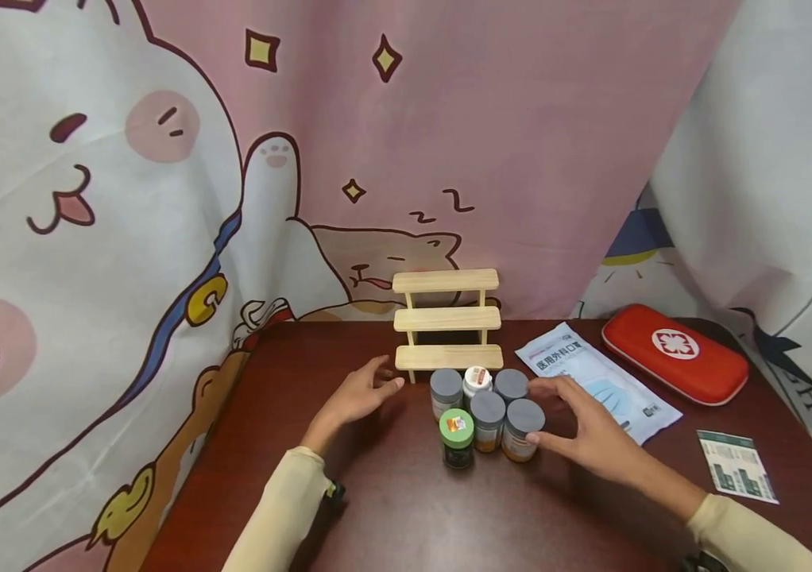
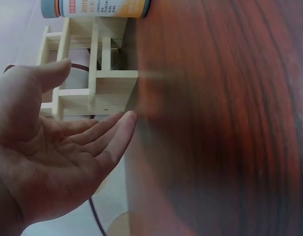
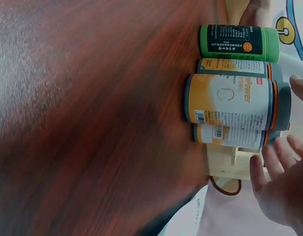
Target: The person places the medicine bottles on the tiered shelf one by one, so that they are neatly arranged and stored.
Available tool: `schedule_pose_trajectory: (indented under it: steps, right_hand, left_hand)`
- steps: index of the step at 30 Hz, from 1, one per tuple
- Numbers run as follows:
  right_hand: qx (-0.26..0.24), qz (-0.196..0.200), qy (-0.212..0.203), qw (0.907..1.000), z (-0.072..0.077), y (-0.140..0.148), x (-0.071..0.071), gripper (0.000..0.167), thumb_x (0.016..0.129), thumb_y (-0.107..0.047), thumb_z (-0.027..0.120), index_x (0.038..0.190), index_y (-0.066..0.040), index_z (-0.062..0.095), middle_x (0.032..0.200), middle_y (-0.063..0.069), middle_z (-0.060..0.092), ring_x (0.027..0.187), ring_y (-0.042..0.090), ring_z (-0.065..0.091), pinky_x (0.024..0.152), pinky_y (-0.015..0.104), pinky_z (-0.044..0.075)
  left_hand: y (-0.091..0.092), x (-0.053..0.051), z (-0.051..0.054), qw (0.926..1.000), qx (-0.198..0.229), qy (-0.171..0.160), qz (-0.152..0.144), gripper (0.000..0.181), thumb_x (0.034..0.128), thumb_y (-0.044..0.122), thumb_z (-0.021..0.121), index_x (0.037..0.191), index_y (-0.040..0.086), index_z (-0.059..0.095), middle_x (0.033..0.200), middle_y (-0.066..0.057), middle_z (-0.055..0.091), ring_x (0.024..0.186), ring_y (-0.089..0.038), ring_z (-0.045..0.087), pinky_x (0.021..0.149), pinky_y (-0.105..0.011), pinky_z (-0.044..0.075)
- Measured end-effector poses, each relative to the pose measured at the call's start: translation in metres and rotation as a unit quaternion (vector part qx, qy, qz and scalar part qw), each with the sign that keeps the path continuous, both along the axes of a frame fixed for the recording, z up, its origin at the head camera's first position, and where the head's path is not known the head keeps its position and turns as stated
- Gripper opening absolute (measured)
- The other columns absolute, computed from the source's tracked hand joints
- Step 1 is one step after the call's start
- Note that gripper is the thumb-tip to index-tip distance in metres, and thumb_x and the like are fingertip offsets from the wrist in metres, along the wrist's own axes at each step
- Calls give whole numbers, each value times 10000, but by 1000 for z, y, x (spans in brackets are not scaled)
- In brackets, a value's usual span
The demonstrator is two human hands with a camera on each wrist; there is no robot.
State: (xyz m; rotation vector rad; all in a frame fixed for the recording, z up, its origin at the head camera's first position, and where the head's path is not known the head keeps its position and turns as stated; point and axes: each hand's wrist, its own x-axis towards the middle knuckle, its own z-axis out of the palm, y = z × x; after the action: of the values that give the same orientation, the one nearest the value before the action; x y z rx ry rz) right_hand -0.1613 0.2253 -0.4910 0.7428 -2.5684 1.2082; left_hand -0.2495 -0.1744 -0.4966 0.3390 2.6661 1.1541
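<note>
Several lidded bottles stand upright in a close group: grey-lidded ones [image 1: 523, 417], a small white one [image 1: 477, 380] and a green-lidded one [image 1: 457, 429] at the front left. My right hand [image 1: 595, 437] is at the group's right side, thumb and fingers spread beside the grey lids; whether it touches them I cannot tell. In the right wrist view the same hand [image 3: 284, 182] lies near the lids of the orange-and-white bottles [image 3: 230, 101]. My left hand [image 1: 359, 393] hovers left of the group, fingers relaxed, holding nothing; the left wrist view shows its palm [image 2: 48, 167].
Behind the bottles stands a three-tier wooden rack [image 1: 447, 318]. To the right lie a mask packet [image 1: 595, 377], a red case [image 1: 674, 353] and a printed card [image 1: 738, 466] on the dark wooden table [image 1: 406, 524]. A patterned cloth [image 1: 520, 143] hangs behind.
</note>
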Motion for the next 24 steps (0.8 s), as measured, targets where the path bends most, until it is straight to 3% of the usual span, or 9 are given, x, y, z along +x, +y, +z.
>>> schedule_pose_trajectory:
  steps: [5,9,13,16,20,24]
  right_hand:
    - [-285,369,-331,9984,3,4,-6,632,835,-201,919,1372,-144,591,1281,14,675,1100,71,664,922,295,552]
    - [-296,437,-561,9970,2,7,-10,615,850,-209,908,1375,-166,590,1291,4,675,1103,59,652,914,294,544]
    - [-493,541,-895,9933,1,6,-12,587,858,-203,901,1366,-177,608,1297,-5,673,1109,62,657,929,256,553]
    - [-565,587,-1039,9912,0,7,-13,578,851,-199,906,1355,-190,623,1289,-17,670,1098,58,656,925,240,564]
    - [-461,743,-891,9922,0,9,-14,562,851,-195,905,1347,-190,639,1287,4,670,1081,56,650,907,248,574]
    - [-409,825,-802,9925,1,9,-13,548,859,-198,898,1346,-199,647,1292,16,673,1078,48,643,910,248,570]
  left_hand:
    - [6,-10,-9,9983,254,-77,517,655,1057,417,628,1545,6,476,1255,-158,750,1078,-290,751,919,-457,588]
    - [10,-18,-16,9928,953,-214,692,532,1067,287,637,1456,-62,539,1138,-211,775,976,-318,781,812,-395,629]
    - [10,-22,-21,9788,1728,-727,819,430,1079,206,612,1405,-72,570,1184,-259,758,1098,-363,765,934,-421,612]
    - [9,-27,-24,9630,2179,-1211,1026,375,1079,182,604,1385,-35,596,1226,-247,750,1156,-349,747,1011,-444,570]
    - [6,-35,-23,9472,2524,-1650,1086,322,1061,166,603,1339,7,628,1241,-192,764,1158,-292,742,1008,-405,552]
    - [6,-38,-21,9403,2636,-1896,1017,308,1051,199,604,1309,36,650,1239,-148,777,1190,-284,716,1002,-370,524]
